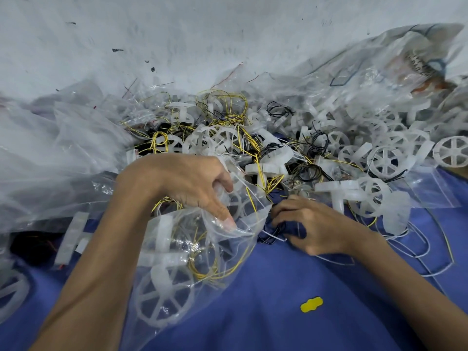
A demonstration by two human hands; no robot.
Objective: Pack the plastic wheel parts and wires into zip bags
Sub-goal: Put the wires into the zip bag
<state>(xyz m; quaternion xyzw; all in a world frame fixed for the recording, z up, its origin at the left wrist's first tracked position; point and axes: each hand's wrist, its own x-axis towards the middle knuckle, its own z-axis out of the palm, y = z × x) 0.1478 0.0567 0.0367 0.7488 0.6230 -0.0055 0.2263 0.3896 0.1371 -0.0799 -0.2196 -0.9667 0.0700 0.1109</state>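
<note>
Blue cloth (278, 287) beneath wheel parts (385, 164), wires (228, 107) (scuffed white wall (152, 29) behind)

A zip bag (174, 259) is held open by the left hand (192, 188); wires (272, 236) at its three o'clock are gripped by the right hand (312, 224).

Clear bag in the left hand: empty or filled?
Partly filled: white wheel parts and yellow wire show through the clear bag the left hand holds.
</note>
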